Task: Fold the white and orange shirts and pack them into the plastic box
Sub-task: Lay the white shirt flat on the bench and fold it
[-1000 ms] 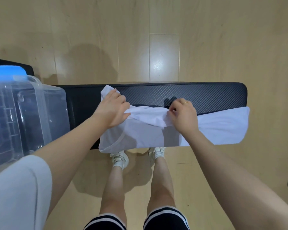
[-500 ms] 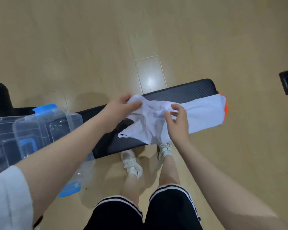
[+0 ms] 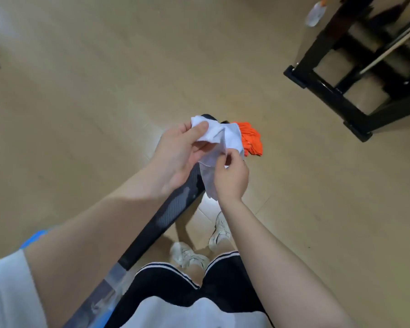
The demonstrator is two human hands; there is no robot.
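The white shirt [image 3: 217, 138] is bunched up above the far end of the black bench [image 3: 168, 209]. My left hand [image 3: 180, 152] grips its upper edge, thumb on top of the cloth. My right hand [image 3: 231, 176] pinches the lower part of the same shirt, and cloth hangs down beside that hand. The orange shirt [image 3: 251, 138] lies crumpled on the bench end just beyond the white one, partly hidden by it. Only a clear corner of the plastic box [image 3: 104, 294] with blue trim shows at the lower left, behind my left forearm.
A black metal frame [image 3: 341, 67] stands on the wooden floor at the upper right, with a clear bottle [image 3: 314, 14] on the floor near it. My legs and white shoes [image 3: 199, 247] are below the bench.
The white shirt has been gathered off the bench into a bunch between both hands. The view has swung right, so the box has slid to the lower left and the orange shirt shows fully.
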